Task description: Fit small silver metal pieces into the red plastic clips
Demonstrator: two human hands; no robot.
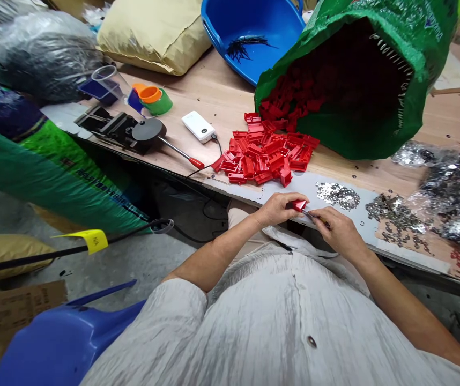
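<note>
Just over the table's front edge, my left hand pinches a small red plastic housing between thumb and fingers. My right hand is closed around a slim metal-tipped tool with a dark and yellowish handle; its exact kind is too small to make out. The tool's tip meets or nearly meets the red housing. Behind my left hand lies a heap of red plastic housings. Beyond my right hand are a pile of small shiny metal pieces and a pile of darker metal clips.
A green sack lies open, spilling red housings. Behind are a blue basin and a beige sack. To the left sit a white power bank with a cable and a hand press with a red-tipped lever. Bagged metal parts lie right.
</note>
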